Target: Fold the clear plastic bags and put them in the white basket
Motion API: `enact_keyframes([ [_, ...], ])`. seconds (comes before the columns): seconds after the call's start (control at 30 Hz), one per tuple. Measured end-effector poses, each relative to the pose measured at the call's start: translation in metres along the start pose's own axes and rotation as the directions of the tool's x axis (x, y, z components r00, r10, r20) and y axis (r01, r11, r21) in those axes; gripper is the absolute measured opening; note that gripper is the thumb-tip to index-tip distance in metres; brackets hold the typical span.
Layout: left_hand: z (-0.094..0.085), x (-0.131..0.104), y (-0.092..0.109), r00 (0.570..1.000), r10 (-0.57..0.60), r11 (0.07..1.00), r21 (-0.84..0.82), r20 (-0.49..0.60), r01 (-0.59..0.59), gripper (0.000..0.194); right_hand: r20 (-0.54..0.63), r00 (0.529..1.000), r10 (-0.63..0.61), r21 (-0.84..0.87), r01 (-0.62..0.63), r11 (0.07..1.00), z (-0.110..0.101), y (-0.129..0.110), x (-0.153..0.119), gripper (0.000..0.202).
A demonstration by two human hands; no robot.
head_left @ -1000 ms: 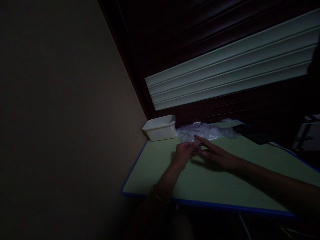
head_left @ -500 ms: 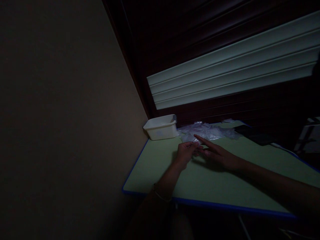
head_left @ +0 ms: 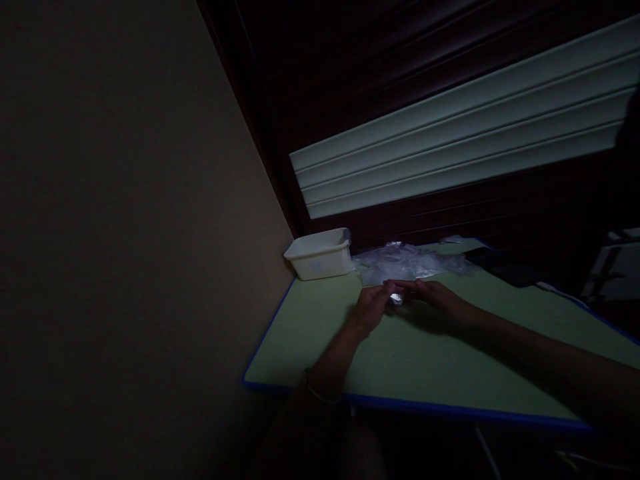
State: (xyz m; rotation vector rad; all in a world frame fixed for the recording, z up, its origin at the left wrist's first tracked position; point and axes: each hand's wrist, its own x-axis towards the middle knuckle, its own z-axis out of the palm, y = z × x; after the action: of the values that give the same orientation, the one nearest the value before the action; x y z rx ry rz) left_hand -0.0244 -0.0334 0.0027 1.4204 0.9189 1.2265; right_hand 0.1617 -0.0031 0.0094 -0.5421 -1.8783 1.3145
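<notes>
A small shiny clear plastic packet (head_left: 396, 299) sits between my two hands over the green table. My left hand (head_left: 371, 308) is closed on its left side, thumb on top. My right hand (head_left: 440, 299) reaches in from the right, its fingers together and touching the packet's upper edge; its fingertips are dim and partly blurred. Just beyond both hands lies a loose pile of clear plastic bags (head_left: 405, 261). What the packet contains is too dark to tell.
A white plastic bin (head_left: 323, 260) stands at the table's back left corner, against the wall. A dark flat object (head_left: 505, 267) lies at the back right. The green table (head_left: 310, 340) has a blue edge. A slatted panel rises behind it.
The right hand's raised fingers have come down and closed in over the packet. The packet has tilted and shows brighter below the fingers. The left hand has barely moved.
</notes>
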Motion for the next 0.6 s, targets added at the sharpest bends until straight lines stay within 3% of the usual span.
enact_keyframes([
  [0.33,0.001,-0.009,0.011,0.982,-0.085,0.996,-0.011,0.169,0.089,0.059,0.036,0.993,0.117,0.306,-0.122,0.944,-0.003,0.016,0.004,0.073],
  [0.6,-0.001,-0.007,0.004,0.974,-0.043,0.998,0.044,0.223,0.034,0.050,0.045,0.983,0.176,0.432,-0.178,0.884,0.000,0.010,0.003,0.076],
])
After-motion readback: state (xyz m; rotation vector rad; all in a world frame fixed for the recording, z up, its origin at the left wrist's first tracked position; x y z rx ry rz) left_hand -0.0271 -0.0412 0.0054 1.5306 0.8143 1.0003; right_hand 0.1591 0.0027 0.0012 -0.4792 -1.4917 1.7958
